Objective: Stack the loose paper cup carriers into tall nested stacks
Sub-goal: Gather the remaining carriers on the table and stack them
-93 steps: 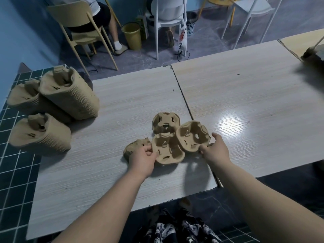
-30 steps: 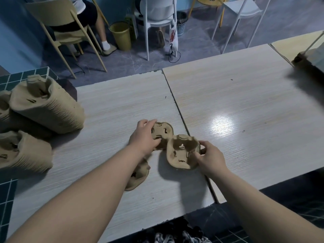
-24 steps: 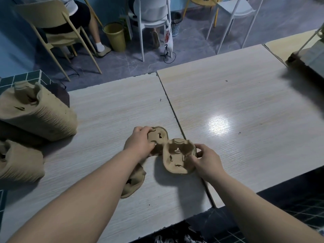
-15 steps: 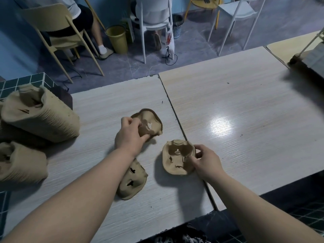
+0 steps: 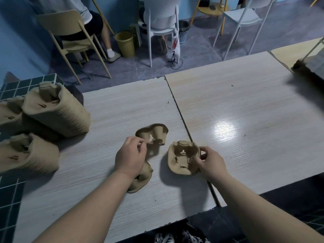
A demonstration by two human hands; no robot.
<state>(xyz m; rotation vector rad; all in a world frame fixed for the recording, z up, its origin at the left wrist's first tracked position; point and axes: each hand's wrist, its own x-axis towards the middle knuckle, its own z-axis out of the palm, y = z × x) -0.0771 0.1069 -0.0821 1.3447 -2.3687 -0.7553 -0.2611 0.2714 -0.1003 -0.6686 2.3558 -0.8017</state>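
Left hand [image 5: 130,157] pinched a tilted carrier [image 5: 152,133] raised above the tabletop [image 5: 245,120] | right hand [image 5: 209,161] gripped the nested carriers [image 5: 180,160], cups up, right of it | third carrier [image 5: 141,178] lay below.

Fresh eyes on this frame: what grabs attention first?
Center of the pale wood table: the left hand pinches a raised carrier, and the right hand holds a nested pair of carriers. A loose carrier lies under the left wrist. Tall nested stacks lie on their sides at the table's left edge.
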